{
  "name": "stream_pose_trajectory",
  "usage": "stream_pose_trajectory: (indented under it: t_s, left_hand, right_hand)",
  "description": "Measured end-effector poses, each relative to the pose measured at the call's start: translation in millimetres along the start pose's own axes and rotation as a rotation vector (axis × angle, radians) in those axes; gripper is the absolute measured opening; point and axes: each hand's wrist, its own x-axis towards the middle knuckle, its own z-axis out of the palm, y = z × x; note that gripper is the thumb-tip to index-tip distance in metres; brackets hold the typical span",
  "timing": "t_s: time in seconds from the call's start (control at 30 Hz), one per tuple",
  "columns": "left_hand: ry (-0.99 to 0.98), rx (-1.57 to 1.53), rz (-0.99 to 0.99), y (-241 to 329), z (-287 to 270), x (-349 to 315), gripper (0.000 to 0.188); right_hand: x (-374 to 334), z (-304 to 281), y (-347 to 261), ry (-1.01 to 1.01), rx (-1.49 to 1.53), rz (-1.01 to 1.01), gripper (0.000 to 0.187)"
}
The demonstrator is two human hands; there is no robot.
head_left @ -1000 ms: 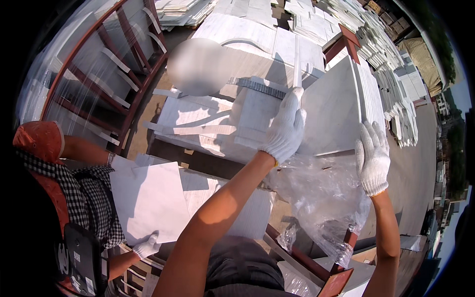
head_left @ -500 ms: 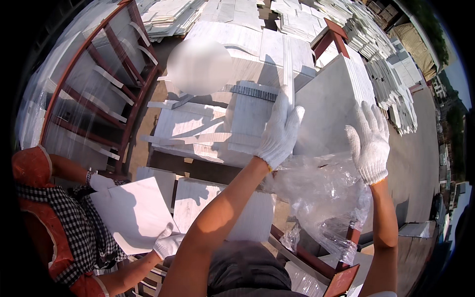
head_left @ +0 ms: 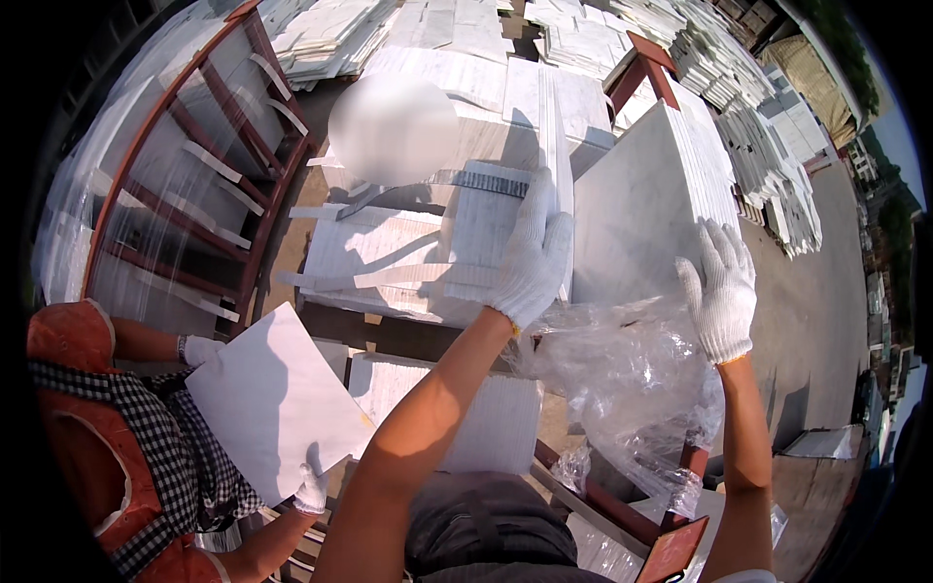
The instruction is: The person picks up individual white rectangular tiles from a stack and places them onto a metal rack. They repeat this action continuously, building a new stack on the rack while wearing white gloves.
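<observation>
Both my hands wear white knitted gloves. My left hand (head_left: 533, 257) lies flat with fingers stretched along the edge of narrow upright white slabs (head_left: 553, 126); it grips nothing. At the outer edge of a row of upright marble tiles (head_left: 632, 209), my right hand (head_left: 721, 291) is open with fingers spread, against or very near the tile edges; contact cannot be made out. Between my forearms lies crumpled clear plastic wrap (head_left: 632, 369), below the tiles. A co-worker's gloved hands (head_left: 310, 486) hold a square white tile (head_left: 277, 403) at the lower left.
A dark red metal rack (head_left: 267, 194) with wrapped slabs stands at the left. Red frame posts (head_left: 641, 63) rise behind the tiles. Grey strapping (head_left: 486, 182) and pale strips cross the tile stacks (head_left: 369, 243). More slab piles (head_left: 768, 165) stand behind and right.
The co-worker has tilted and raised the square tile, shifting a hand along its lower edge. My hands keep nearly the same pose and sit slightly further left in the view.
</observation>
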Motion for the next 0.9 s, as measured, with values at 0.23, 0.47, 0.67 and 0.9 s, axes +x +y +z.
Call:
stream_pose_trajectory:
  t_s: [0.23,0.47,0.67,0.9]
  left_hand:
    - [0.088,-0.031,0.167,-24.9,10.7,1.2,0.06]
    - [0.02,-0.023,0.135,-9.3,21.2,2.8,0.06]
    - [0.011,-0.058,0.137,-1.1,40.6,3.7,0.061]
    - [0.004,-0.05,0.217,6.4,49.4,6.4,0.063]
  right_hand:
    - [-1.7,2.9,-2.7,0.042,-0.073,-0.05,0.048]
    - [-3.2,2.9,-0.3,0.088,-0.023,-0.063,0.049]
    - [-0.5,-3.8,-8.6,0.091,0.08,-0.083,0.051]
    - [10.4,-8.1,-31.2,-0.053,0.204,-0.169,0.07]
